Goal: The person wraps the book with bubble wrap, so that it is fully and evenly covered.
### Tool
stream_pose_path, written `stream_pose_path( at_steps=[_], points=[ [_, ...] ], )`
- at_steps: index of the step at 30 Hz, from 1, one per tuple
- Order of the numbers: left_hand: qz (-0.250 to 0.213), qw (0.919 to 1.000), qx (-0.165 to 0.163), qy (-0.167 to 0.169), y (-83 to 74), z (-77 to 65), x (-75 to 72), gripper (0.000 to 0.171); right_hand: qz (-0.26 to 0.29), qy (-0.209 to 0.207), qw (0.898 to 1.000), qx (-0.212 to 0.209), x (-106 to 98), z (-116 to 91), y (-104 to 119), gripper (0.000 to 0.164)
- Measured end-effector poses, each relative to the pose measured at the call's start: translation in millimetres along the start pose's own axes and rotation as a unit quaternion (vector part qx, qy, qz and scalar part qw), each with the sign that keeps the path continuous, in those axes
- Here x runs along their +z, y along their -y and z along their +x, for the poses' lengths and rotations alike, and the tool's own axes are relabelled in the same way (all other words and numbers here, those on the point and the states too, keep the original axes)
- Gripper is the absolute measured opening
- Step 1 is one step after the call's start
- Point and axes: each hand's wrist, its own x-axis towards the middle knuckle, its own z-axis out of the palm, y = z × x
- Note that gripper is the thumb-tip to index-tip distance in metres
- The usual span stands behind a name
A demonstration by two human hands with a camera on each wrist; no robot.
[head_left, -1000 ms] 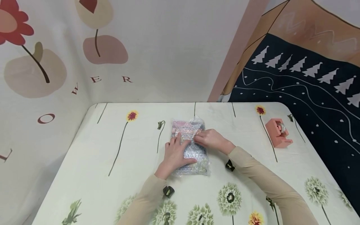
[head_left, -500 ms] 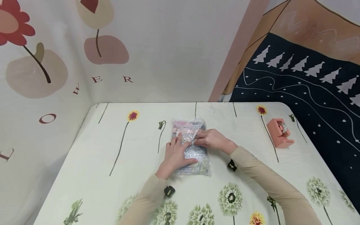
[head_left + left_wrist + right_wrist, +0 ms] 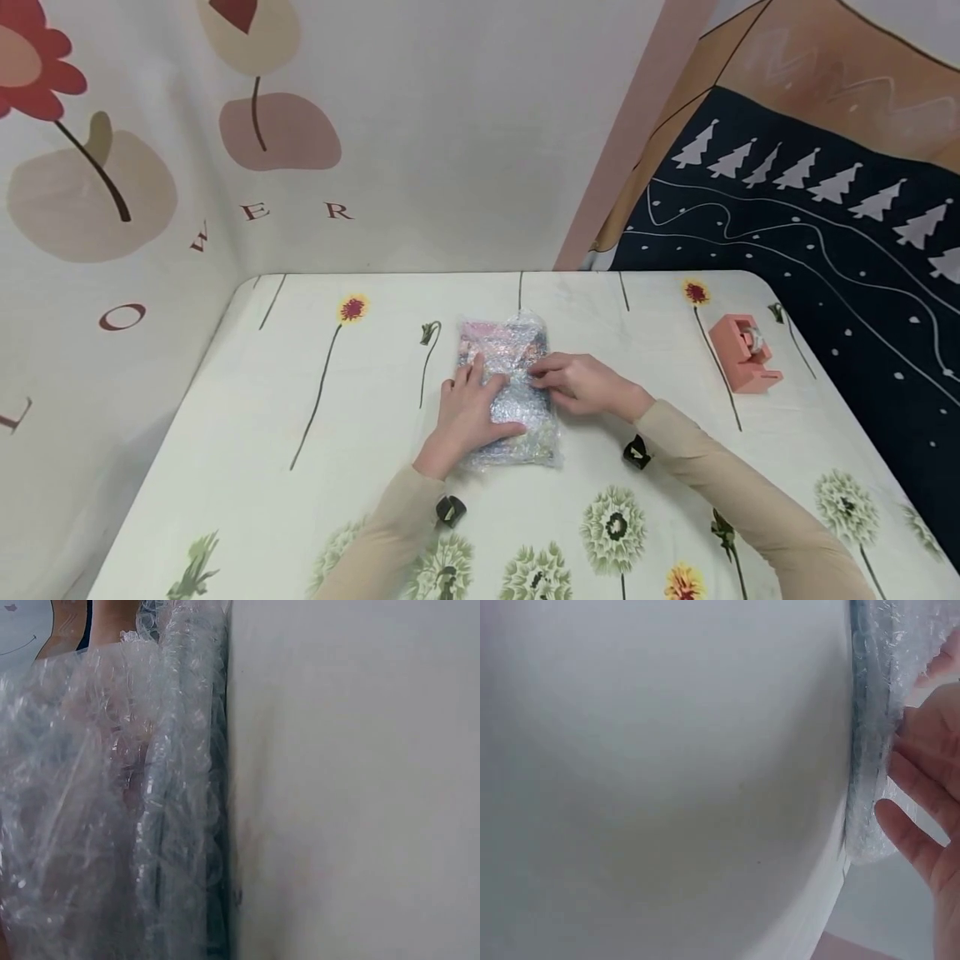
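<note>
A flat rectangular package in bubble wrap lies on the flower-print tablecloth, with pink and bluish colours showing through the plastic. My left hand rests on its left half, fingers and thumb spread. Over its right side lies my right hand, the fingertips touching the wrap. In the right wrist view the fingers of my right hand are relaxed and slightly apart against the side of the package. Crumpled clear plastic fills the left of the left wrist view, where my left hand's fingers are hidden.
A pink tape dispenser with a roll in it stands at the right of the table. A small black device sits at my left wrist, and another black device at my right. A pale curtain hangs behind the table.
My right hand has slid right across the wrap, toward the package's right edge, and its fingers have loosened. My left hand and the package have stayed in place.
</note>
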Motion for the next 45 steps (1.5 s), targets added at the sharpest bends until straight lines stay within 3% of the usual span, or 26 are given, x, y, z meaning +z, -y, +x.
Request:
stream_pose_path(
  at_steps=[3, 6, 10, 16, 33, 37, 43, 45],
  points=[
    [-0.002, 1.0, -0.007, -0.005, -0.7, 0.5, 0.4, 0.091, 0.055, -0.017, 0.998, 0.029, -0.8, -2.2, -0.1, 0.02],
    [-0.002, 0.9999, -0.015, -0.007, -1.5, 0.9, 0.5, 0.1, 0.079, -0.024, 0.995, 0.051, 0.4, -2.7, 0.7, 0.027],
    [0.002, 0.9998, -0.021, -0.007, -1.9, 1.5, -0.4, 0.109, 0.028, 0.008, 0.998, 0.048, 4.0, 1.3, 4.8, 0.044],
    [0.001, 0.9997, -0.024, -0.005, -1.1, 2.4, -1.6, 0.108, -0.05, 0.035, 0.997, 0.043, 4.0, 10.4, 9.5, 0.046],
    [0.002, 0.9997, -0.022, -0.008, -0.6, 0.6, -2.2, 0.108, -0.074, 0.074, 0.992, 0.071, 3.5, 23.1, 17.6, 0.048],
    [0.005, 0.9997, -0.021, -0.007, 0.3, -0.4, -1.2, 0.108, -0.059, 0.074, 0.993, 0.071, 4.2, 24.1, 18.3, 0.044],
    [-0.002, 0.9997, -0.022, -0.004, 0.8, -0.2, 0.7, 0.107, 0.028, 0.043, 0.997, 0.056, 1.6, 16.1, 10.5, 0.033],
    [-0.004, 0.9997, -0.022, -0.003, 1.4, -0.2, 1.0, 0.107, 0.033, 0.036, 0.997, 0.061, 2.7, 13.2, 9.4, 0.032]
  ],
)
